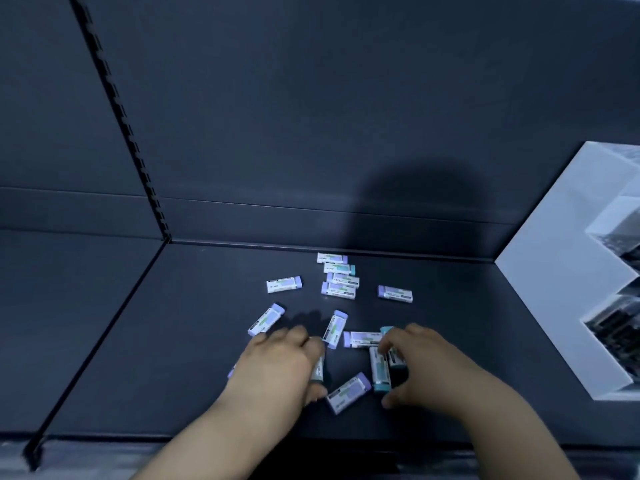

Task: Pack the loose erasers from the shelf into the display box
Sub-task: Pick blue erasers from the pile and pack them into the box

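Loose erasers [284,284]: small rectangular blocks in white printed sleeves with lilac or teal ends. They lie flat on the shelf, scattered at many angles. Four sit side by side near the back, and the others lie singly, several close around the hands.
Shelf: a dark grey matte metal shelf deck [173,341], flat and smooth, with a thin raised lip along its rear edge.
Back wall: a plain dark grey back panel [311,116] of the same dull finish, with a soft shadow across it.
Upright: a black slotted metal upright [117,109], slanting down to the deck's rear left corner.
Display box: a white stepped display box [554,271], apparently card, at the right edge of the deck and well apart from the erasers. The dark contents of its tiers are too blurred to tell.
Left hand [277,365]: palm down, with the fingers curled over a teal-ended eraser [318,370] and the thumb at its near end, gripping it.
Right hand [429,365]: palm down, with bent fingertips on the far end of a second teal-ended eraser [381,370] and the thumb spread apart. I cannot tell whether it grips.
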Demonstrator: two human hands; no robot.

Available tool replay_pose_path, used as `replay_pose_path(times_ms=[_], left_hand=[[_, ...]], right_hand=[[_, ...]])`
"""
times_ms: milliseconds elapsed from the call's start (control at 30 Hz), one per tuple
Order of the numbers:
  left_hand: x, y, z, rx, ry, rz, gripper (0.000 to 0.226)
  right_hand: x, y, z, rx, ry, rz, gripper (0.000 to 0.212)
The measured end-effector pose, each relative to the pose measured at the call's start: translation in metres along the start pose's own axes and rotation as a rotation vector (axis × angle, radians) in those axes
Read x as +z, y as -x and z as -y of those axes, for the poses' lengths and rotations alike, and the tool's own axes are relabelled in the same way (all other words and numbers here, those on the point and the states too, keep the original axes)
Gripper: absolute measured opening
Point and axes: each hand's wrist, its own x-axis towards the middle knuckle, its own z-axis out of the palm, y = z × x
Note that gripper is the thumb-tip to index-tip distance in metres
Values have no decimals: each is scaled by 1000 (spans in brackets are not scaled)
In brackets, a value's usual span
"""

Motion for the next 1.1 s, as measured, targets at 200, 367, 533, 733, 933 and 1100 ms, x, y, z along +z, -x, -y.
replay_pose_path(times_ms=[200, 367, 533, 733, 933, 1100], left_hand=[[6, 0, 6, 10, 1, 14, 65], [5, 5, 4, 10, 5, -14, 69], [6, 8, 5, -5, -2, -26, 72], [6, 12, 8, -6, -7, -24, 71], [7, 12, 8, -28, -1, -9, 69], [8, 11, 12, -61, 12, -3, 67]], right_hand=[[13, -1, -5, -30, -105, -74, 64], [14, 4, -9, -70, -192, -114, 47], [13, 5, 8, -151, -214, -148, 33], [10, 3, 6, -115, 70, -63, 63], [8, -3, 5, -83, 69, -122, 54], [-2, -5, 10, -90, 35, -314, 14]])
